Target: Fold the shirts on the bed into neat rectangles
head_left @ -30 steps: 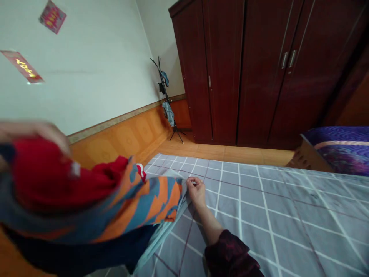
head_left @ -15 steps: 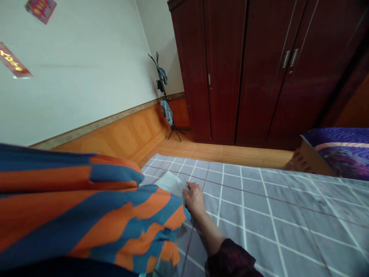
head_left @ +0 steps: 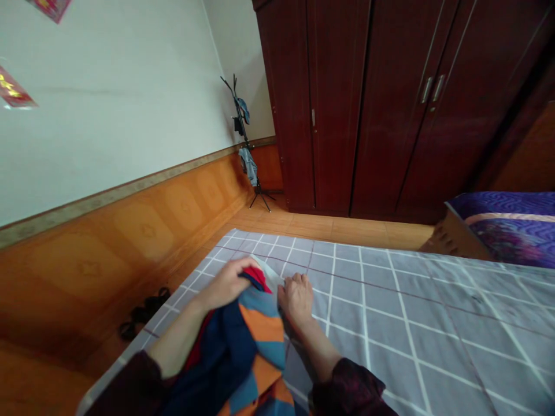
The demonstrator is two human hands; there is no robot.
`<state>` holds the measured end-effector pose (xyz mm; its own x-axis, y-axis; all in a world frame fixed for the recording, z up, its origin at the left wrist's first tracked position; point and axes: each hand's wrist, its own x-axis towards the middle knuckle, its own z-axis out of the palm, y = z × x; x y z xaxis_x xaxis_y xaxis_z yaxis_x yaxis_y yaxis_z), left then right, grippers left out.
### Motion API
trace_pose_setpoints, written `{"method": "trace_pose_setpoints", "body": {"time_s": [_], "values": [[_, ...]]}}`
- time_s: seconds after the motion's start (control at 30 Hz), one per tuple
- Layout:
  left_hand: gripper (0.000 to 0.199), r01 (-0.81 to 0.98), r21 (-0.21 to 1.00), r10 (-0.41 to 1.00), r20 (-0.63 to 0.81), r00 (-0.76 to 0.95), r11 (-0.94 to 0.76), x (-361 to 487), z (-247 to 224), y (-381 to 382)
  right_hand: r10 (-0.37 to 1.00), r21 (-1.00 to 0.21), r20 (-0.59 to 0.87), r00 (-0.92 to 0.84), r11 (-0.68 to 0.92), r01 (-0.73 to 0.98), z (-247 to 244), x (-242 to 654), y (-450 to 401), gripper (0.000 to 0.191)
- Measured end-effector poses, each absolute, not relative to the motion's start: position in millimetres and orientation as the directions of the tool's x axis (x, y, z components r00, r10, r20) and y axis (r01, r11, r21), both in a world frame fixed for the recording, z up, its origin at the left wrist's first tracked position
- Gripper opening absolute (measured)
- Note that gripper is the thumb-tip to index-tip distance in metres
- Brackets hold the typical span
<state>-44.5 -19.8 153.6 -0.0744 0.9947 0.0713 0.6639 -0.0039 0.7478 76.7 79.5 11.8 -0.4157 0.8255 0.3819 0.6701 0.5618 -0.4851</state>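
Note:
A piece of cloth with blue and orange stripes (head_left: pixel 265 323), navy and red on its other side, lies bunched on the bed in front of me. My left hand (head_left: pixel 229 284) is closed on its red and navy edge. A flat pale piece (head_left: pixel 269 271) shows on the bed just beyond the cloth; I cannot tell whether it belongs to it. Close to the right of the cloth, my right hand (head_left: pixel 296 297) rests on the bed with fingers curled against that pale piece. What lies between those fingers is hidden.
The bed (head_left: pixel 385 312) has a grey checked sheet. Behind it stand a dark red wardrobe (head_left: pixel 329 115) and a coat rack (head_left: pixel 246 138). Purple bedding (head_left: pixel 515 219) lies at the right. Dark shoes (head_left: pixel 145 312) are on the floor at the left.
The striped cloth, held up wide across the left before, has come down and is bunched on the bed. My left hand has come into view on its edge. My right hand has hardly moved.

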Motion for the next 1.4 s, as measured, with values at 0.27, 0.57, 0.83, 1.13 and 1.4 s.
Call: {"method": "trace_pose_setpoints", "body": {"time_s": [0.27, 0.57, 0.83, 1.13, 1.4], "values": [[0.021, 0.589, 0.803, 0.986, -0.153, 0.06, 0.089, -35, 78, -11, 0.817, -0.454, 0.379, -0.434, 0.573, 0.683, 11, 72, 84, 0.013], [0.018, 0.59, 0.805, 0.983, -0.15, 0.107, 0.058, -46, 79, -13, 0.834, -0.584, 0.419, -0.359, 0.55, 0.597, 9, 74, 87, 0.022], [0.014, 0.847, 0.528, 0.993, -0.116, -0.003, 0.064, -61, 87, -17, 0.692, -0.614, 0.567, -0.447, 0.717, 0.33, 19, 71, 78, 0.019], [0.017, 0.904, 0.424, 0.997, -0.063, -0.036, 0.059, -75, 97, -23, 0.71, -0.764, 0.384, -0.59, 0.603, 0.23, 28, 67, 64, 0.018], [0.02, 0.863, 0.502, 0.982, -0.126, 0.138, -0.056, -75, 99, -26, 0.784, -0.876, 0.129, -0.607, 0.377, 0.3, 28, 64, 72, 0.022]]}}
